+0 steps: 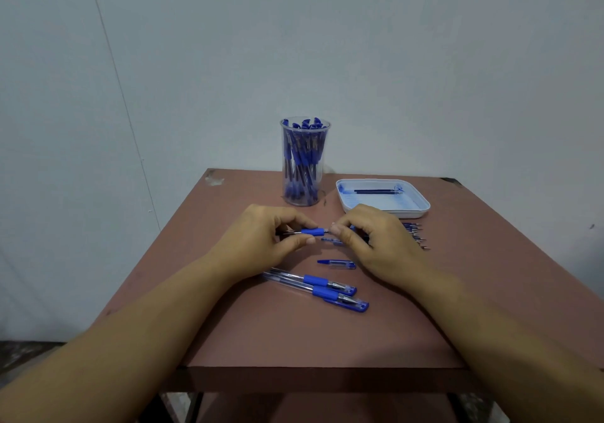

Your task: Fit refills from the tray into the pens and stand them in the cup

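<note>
Left grip [261, 236] pinches a pen [313, 231] by its blue sleeve. Right grip [376, 242] pinches the other end, over mid-table. Loose cap [336, 263] lies just nearer. Two capped pens [327, 288] toward the front edge. Tray [421, 209] back right, one refill [376, 190] inside. Clear cup [302, 161] of pens at the back edge. Brown table [294, 341], pale wall [425, 63].

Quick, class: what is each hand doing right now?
Left hand: holds the pen by its blue grip.
Right hand: pinches the same pen's other end.
</note>
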